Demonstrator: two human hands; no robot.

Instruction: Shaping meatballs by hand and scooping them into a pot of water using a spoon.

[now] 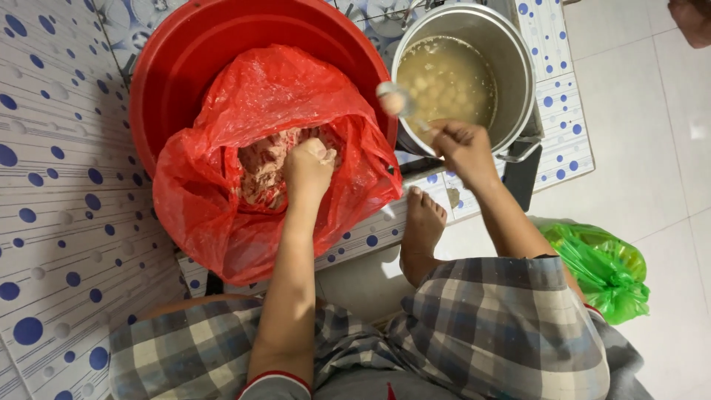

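A red plastic bag (222,200) sits in the far-left part of the scene, inside a round red basin (170,59). The bag is thin, glossy and crumpled, its mouth pulled wide open and its near edge spilling over the basin's rim. Pinkish minced stuff shows inside, and the left hand (307,167) is closed in a fist in the opening.

A green plastic bag (603,270) lies on the pale tiled floor at the near right, bunched and wrinkled, just beside a checked-cloth knee.

No labels, signs or screens show.
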